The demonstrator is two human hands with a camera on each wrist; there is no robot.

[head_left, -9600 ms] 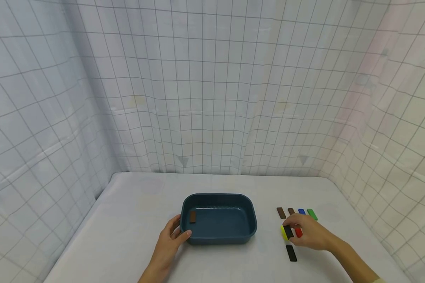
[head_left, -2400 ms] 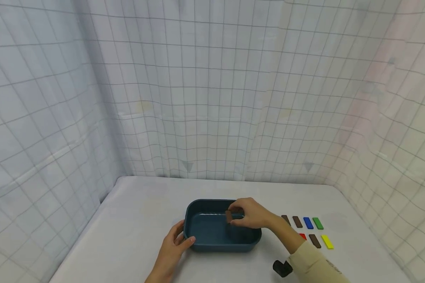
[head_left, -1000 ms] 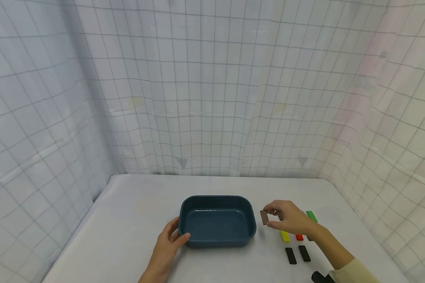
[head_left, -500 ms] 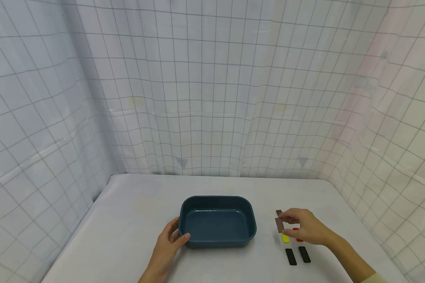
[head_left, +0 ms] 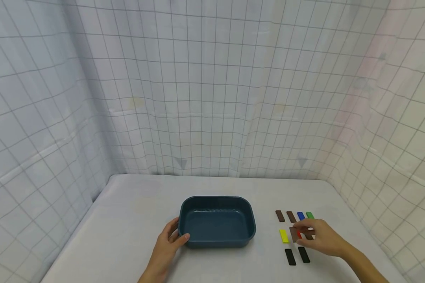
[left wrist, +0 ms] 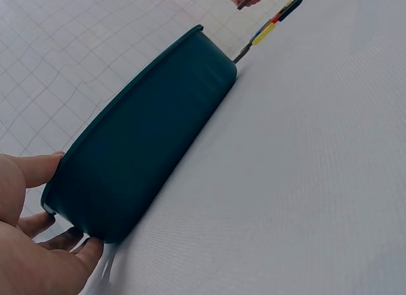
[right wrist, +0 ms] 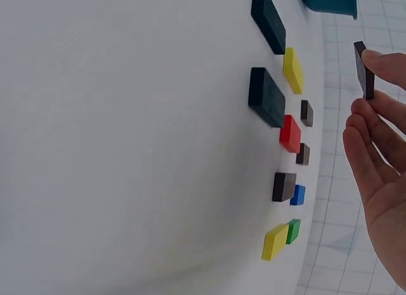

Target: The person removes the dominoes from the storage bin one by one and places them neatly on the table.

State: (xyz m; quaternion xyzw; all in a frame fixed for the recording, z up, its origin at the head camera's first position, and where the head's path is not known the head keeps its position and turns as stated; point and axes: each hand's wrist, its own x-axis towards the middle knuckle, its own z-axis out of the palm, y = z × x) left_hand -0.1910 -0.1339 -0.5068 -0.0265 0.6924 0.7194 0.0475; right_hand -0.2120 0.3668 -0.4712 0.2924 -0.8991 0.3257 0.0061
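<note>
My left hand (head_left: 165, 247) grips the left end of a dark teal rectangular basin (head_left: 217, 244), thumb by the rim and fingers against the outer wall. No block shows inside it. My right hand (head_left: 320, 239) pinches a flat brown block (right wrist: 363, 70) between thumb and fingertips, held above the white table over rows of similar blocks. Just behind the held block lies a red block (right wrist: 290, 134). A yellow block (head_left: 284, 236) is to its left, and two black blocks (head_left: 290, 256) (head_left: 303, 254) lie nearer me.
In the far row lie two brown blocks (head_left: 280, 215) (head_left: 291, 216), a blue block (head_left: 300, 216) and a green block (head_left: 309, 215). In the right wrist view another yellow block (right wrist: 275, 242) and a brown block (right wrist: 283, 187) lie farther right. Gridded white curtains (head_left: 212, 118) surround the table (head_left: 145, 212).
Earlier the brown block lay in the basin and my right hand held a black block. My right hand then lifted the brown block out and carried it right. My left hand stayed at the basin.
</note>
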